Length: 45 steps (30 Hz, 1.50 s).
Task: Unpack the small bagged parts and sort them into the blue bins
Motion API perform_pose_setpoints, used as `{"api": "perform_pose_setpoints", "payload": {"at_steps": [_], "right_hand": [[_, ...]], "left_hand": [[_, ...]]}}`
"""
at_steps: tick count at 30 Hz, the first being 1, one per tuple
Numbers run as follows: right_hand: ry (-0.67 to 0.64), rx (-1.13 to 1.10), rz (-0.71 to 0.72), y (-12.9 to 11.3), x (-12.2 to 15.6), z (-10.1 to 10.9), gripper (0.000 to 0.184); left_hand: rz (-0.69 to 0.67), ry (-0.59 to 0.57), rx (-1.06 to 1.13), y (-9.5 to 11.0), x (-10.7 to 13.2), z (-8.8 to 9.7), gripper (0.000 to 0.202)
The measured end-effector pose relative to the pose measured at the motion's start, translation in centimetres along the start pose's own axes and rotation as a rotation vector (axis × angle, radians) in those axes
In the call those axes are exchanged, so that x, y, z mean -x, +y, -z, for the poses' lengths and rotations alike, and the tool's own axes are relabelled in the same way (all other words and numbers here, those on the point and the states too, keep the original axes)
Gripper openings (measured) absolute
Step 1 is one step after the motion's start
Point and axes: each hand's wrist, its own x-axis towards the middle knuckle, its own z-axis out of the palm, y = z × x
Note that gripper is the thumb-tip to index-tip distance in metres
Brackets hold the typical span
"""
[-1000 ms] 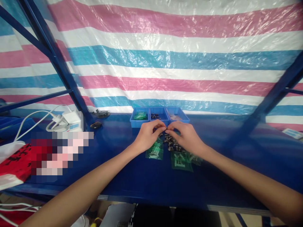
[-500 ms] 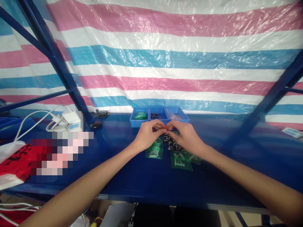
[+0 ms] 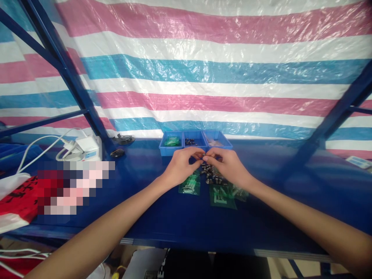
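My left hand (image 3: pixel 185 164) and my right hand (image 3: pixel 226 164) meet fingertip to fingertip in front of the blue bins. Both are closed in a pinch around a small dark piece (image 3: pixel 204 155), mostly hidden by the fingers and too small to name. Below them lies a pile of small dark and metallic parts (image 3: pixel 209 175), partly covered by my right hand. A green-tinted plastic bag (image 3: pixel 189 185) of small parts is beneath my left hand. Another green bag (image 3: pixel 222 199) with pale pieces lies below my right wrist, a clear bag (image 3: pixel 240 192) beside it.
Behind my hands stand three joined blue bins: the left bin (image 3: pixel 171 152) has green bags, the middle small dark parts, the right clear plastic. A computer mouse (image 3: pixel 117 153), a white power strip (image 3: pixel 94 149) with cables and a red bag (image 3: pixel 19 197) are leftward. Blue posts flank the table.
The fingertips of my right hand have shifted slightly at the pinch, and a bit of the small dark piece now shows between the hands. Otherwise the scene is the same.
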Motion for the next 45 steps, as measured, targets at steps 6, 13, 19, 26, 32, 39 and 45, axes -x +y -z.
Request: {"api": "perform_pose_setpoints", "payload": {"at_steps": [6, 13, 19, 26, 32, 39, 45], "right_hand": [[-0.013, 0.093, 0.045, -0.9, 0.2, 0.1, 0.035], [0.038, 0.148, 0.134, -0.8, 0.4, 0.3, 0.012], [0.022, 0.196, 0.167, -0.6, 0.7, 0.1, 0.008], [0.029, 0.4, 0.312, 0.5, -2.3, 0.7, 0.022], [0.018, 0.593, 0.29, 3.2, -8.2, -0.7, 0.031], [-0.113, 0.705, 0.353, 0.7, -4.7, -0.7, 0.031], [-0.263, 0.549, 0.221, 0.7, -1.0, -0.6, 0.026]], "left_hand": [[0.005, 0.018, -0.046, 0.2, 0.0, 0.1, 0.014], [0.063, 0.024, -0.029, 0.1, -0.2, 0.4, 0.02], [0.074, -0.059, -0.025, 0.6, -0.2, 0.3, 0.033], [0.034, 0.029, -0.143, 0.2, -0.7, 1.5, 0.016], [0.0, -0.029, -0.353, -1.5, -0.9, 3.3, 0.015], [0.029, -0.31, -0.434, -1.9, -0.1, 2.3, 0.025], [0.107, -0.348, -0.403, -1.5, 0.1, 1.3, 0.026]]}}
